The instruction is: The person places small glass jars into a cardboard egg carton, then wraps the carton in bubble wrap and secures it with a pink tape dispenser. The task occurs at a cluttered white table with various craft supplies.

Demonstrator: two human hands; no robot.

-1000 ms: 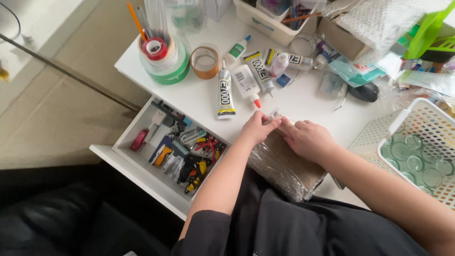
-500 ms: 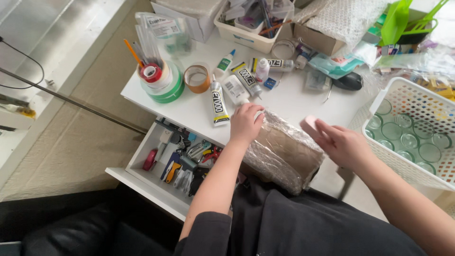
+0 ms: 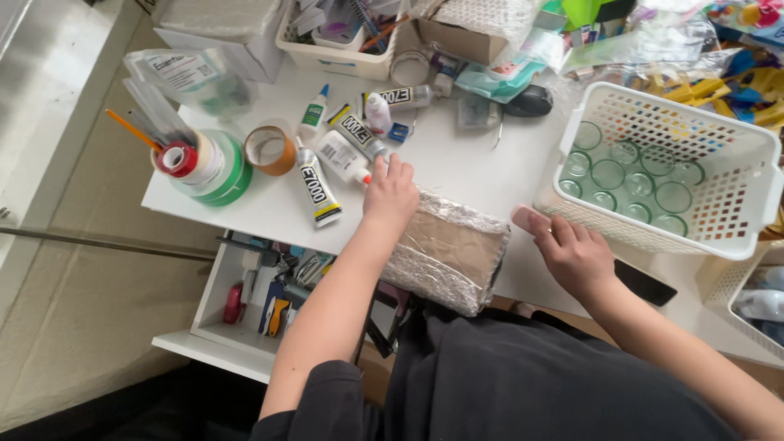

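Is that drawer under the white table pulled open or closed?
Open. The drawer sticks out past the edge of the table, and the tools lying inside it show from above.

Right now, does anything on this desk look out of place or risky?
Yes. The foil-wrapped package under the left hand overhangs the table edge, and the drawer below stands open.

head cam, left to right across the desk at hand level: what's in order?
Stack of tape rolls → brown tape roll → glue tube → left hand → bubble-wrapped cardboard parcel → right hand → white basket of round glass jars.
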